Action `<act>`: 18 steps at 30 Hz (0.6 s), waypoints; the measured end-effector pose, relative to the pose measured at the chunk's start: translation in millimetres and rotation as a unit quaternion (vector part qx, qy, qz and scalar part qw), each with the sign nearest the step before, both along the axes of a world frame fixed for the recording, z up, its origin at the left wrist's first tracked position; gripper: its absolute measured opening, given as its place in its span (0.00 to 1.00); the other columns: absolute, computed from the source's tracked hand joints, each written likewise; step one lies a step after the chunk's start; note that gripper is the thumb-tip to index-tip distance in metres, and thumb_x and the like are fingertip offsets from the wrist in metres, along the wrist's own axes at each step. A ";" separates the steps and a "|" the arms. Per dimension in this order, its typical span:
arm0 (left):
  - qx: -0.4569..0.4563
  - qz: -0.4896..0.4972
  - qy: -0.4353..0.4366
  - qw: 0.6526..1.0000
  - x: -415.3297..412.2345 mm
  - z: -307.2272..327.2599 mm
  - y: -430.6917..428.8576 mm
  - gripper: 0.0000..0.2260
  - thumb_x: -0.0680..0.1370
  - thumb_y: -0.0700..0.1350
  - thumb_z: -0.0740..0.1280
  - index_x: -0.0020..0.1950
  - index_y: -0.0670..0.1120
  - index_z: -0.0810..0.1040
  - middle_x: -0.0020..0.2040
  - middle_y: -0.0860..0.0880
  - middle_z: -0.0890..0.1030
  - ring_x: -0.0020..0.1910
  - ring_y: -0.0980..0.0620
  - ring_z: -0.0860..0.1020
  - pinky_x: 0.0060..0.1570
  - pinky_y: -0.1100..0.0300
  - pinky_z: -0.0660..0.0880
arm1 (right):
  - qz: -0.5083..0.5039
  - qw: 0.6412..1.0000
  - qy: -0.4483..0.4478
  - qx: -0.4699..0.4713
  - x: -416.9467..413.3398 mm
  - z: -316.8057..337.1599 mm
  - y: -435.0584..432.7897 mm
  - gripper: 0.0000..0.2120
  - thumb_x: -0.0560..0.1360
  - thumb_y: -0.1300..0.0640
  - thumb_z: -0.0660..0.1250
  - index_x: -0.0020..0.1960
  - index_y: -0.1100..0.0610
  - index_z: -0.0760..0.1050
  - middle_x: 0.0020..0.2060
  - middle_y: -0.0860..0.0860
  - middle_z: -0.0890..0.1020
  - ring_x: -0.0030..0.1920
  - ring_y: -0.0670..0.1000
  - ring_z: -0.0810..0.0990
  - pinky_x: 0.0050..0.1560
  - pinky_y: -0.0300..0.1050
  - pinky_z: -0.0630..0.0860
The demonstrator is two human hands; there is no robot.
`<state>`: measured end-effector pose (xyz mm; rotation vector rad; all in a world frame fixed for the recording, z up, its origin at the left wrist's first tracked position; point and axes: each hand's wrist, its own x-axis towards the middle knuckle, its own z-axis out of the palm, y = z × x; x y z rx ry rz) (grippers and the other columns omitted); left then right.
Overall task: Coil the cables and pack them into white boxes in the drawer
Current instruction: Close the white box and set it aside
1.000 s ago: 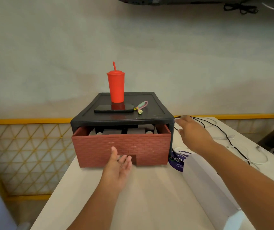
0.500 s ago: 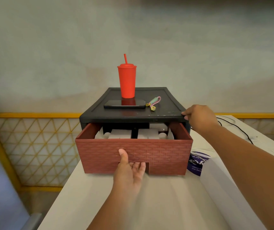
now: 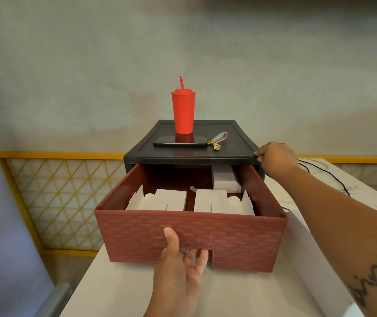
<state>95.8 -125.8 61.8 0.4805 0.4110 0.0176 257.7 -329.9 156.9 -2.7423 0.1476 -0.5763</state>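
A red brick-patterned drawer (image 3: 240, 239) stands pulled far out of its black cabinet (image 3: 235, 154). My left hand (image 3: 180, 264) grips the drawer's front at the handle notch, fingers hooked under, thumb on the face. My right hand (image 3: 274, 159) holds the cabinet's front right top corner. Inside the drawer lie two open white boxes (image 3: 164, 201) (image 3: 217, 201) side by side at the front and a third white box (image 3: 225, 181) at the back right. A black cable (image 3: 327, 173) and a white cable (image 3: 315, 161) lie on the table to the right.
A red tumbler with straw (image 3: 183, 110), a black phone (image 3: 180, 141) and a small keychain strap (image 3: 218, 139) sit on the cabinet's top. A long white box (image 3: 306, 255) lies on the white table (image 3: 118, 287) right of the drawer. A yellow lattice railing (image 3: 64, 193) stands at left.
My left hand has pulled the drawer much farther out, so the white boxes inside show. My right hand moved from the cables to the cabinet's corner and stays there.
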 end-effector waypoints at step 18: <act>0.195 -0.075 0.091 0.974 -41.2 -7.8 12.0 0.14 0.75 0.52 0.67 0.45 0.40 0.76 0.41 0.44 0.79 0.42 0.47 0.77 0.37 0.54 0.73 | 0.068 0.969 0.178 0.159 -109.6 -26.4 -51.3 0.36 0.74 0.41 0.64 0.75 0.49 0.53 0.74 0.52 0.60 0.72 0.55 0.61 0.70 0.50 0.58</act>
